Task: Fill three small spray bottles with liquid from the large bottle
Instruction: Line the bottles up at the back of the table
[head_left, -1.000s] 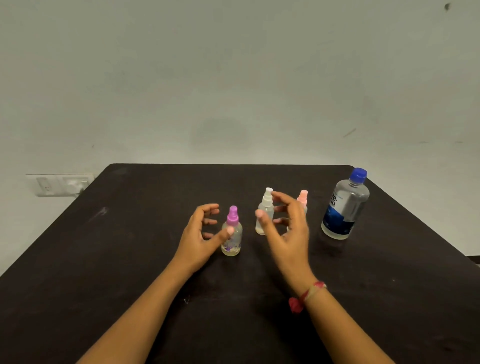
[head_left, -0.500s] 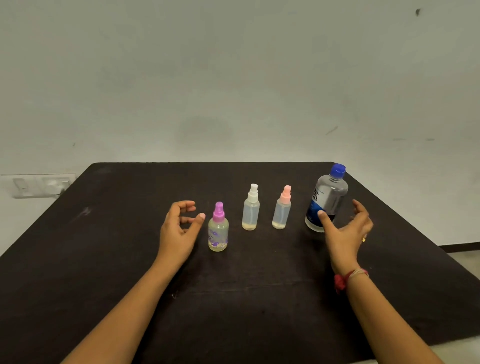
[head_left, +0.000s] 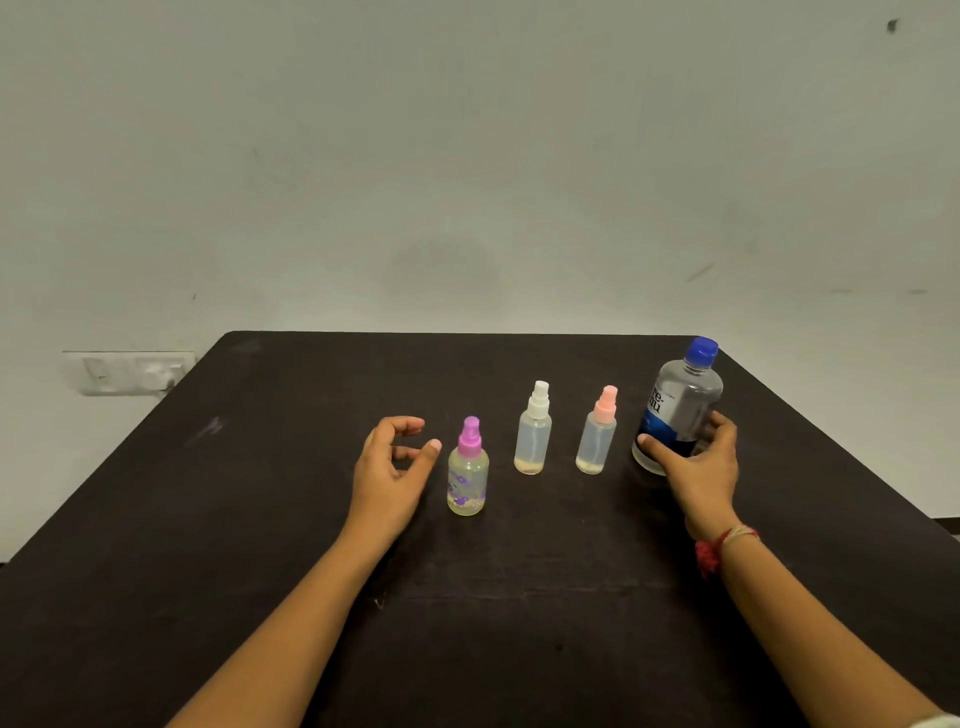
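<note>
Head view. The right hand (head_left: 698, 470) grasps the large bottle (head_left: 685, 400) low on its body: the thumb lies across the front of the dark blue label (head_left: 655, 422) and the fingers wrap round the far right side. Above the grasp rise the clear upper body and the blue cap (head_left: 702, 349), which is screwed on. Whether the base, hidden below the grasp, rests on the black table (head_left: 260, 519) cannot be told.

Just left of the grasp, thumb side, stands the pink-capped spray bottle (head_left: 597, 434), upright and apart from the hand. One place further left stands the white-capped spray bottle (head_left: 533, 431). Each holds only a thin yellowish layer at its bottom. Furthest from the grasp, and nearer the person, stands the purple-capped spray bottle (head_left: 467, 470), rounder and printed with purple marks. All three caps are fitted.

The left hand (head_left: 389, 467) is released and holds nothing. Its fingers are loosely curled, and its thumb tip lies just beside the neck of the purple-capped bottle without touching it.

A red thread band (head_left: 714, 551) circles the wrist behind the grasp. A white switch plate (head_left: 127, 371) sits on the wall (head_left: 467, 156), far left.
</note>
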